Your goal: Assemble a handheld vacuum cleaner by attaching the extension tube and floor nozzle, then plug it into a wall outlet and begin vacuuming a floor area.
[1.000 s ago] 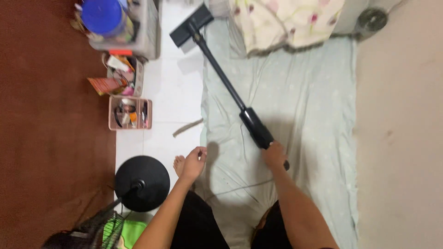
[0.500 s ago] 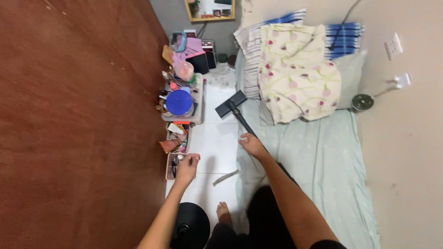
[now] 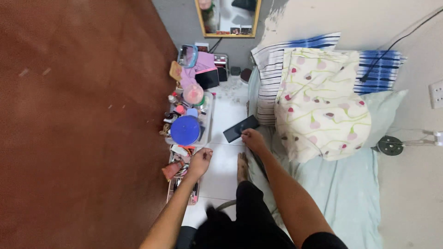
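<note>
While the person stood on the white floor tiles (image 3: 226, 175):
Vacuum head (image 3: 240, 128): black, flat on the tiles beside the mattress (image 3: 341, 193).
Right hand (image 3: 253, 139): closed around the wand just behind it.
Left hand (image 3: 201, 161): loosely curled, holding nothing, over the toiletry trays (image 3: 184, 152).

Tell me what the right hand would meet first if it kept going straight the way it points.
The right hand points toward the black vacuum head right ahead of it, on the white floor; that comes first, though depth is unclear.
</note>
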